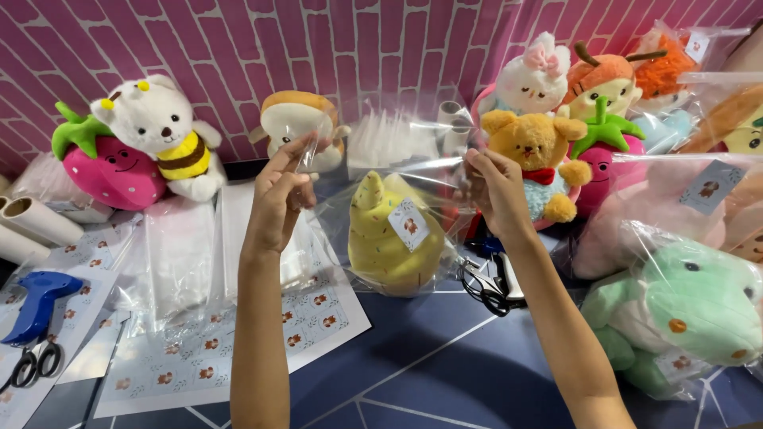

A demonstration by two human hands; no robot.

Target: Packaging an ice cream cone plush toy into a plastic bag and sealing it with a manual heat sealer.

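Observation:
My left hand and my right hand are both raised, each pinching a top corner of a clear plastic bag. The bag hangs between them above the table. Inside it sits a yellow cone-shaped plush toy with a small white tag on its front. The bag's bottom rests near the blue table surface.
Plush toys line the pink brick wall: a strawberry, a white bee bear, a tan bear. Bagged plush toys, one green, lie at right. Sticker sheets, clear bags, a blue tagging gun, scissors, paper rolls lie left.

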